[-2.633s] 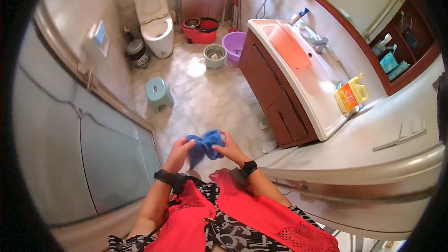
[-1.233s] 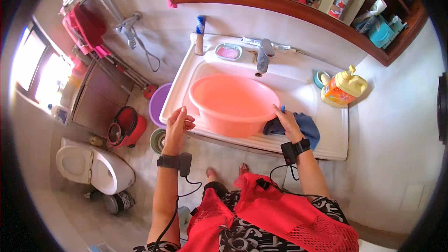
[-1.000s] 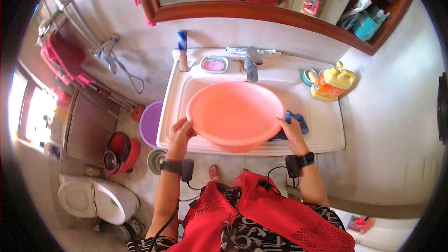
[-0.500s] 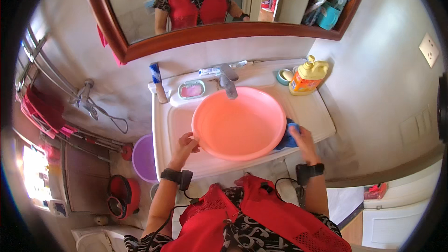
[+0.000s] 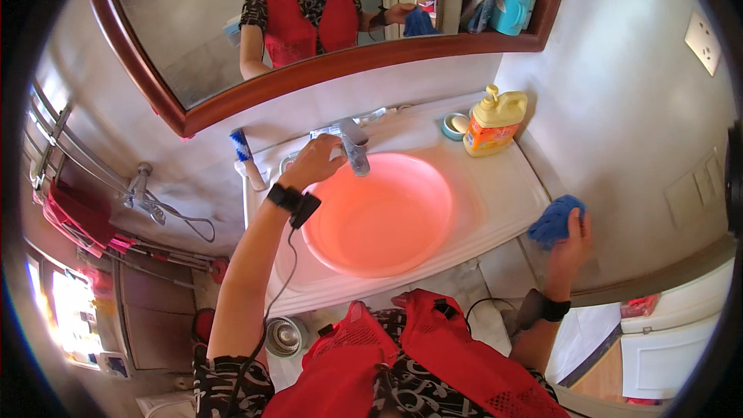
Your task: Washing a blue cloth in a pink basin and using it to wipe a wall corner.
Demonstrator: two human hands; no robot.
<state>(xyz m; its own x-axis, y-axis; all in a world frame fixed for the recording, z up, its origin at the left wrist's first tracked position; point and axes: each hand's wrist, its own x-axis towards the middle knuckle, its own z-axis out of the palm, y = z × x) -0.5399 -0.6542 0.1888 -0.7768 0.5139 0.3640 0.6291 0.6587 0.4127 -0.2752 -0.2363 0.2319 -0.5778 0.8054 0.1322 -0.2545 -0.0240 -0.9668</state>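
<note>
A pink-orange plastic basin (image 5: 379,217) sits in the white sink, beneath the grey faucet (image 5: 354,147). Over the basin's far left rim reaches my left hand (image 5: 313,162), its fingers apart and close beside the faucet; whether they touch it I cannot tell. My right hand (image 5: 571,246) is off to the right, past the counter's edge, closed around a bunched blue cloth (image 5: 557,220). The cloth hangs in the air near the right wall, away from the basin.
On the white counter (image 5: 495,186) stand a yellow pump jug (image 5: 495,122), a small teal dish (image 5: 453,125) and a blue-bristled brush (image 5: 246,159). A wood-framed mirror (image 5: 309,68) hangs above. A metal bowl (image 5: 285,336) is below at left; a shower head (image 5: 147,201) hangs on the left.
My left hand has left the basin's near left rim and moved up to the faucet. My right hand has carried the blue cloth from beside the basin out to the right.
</note>
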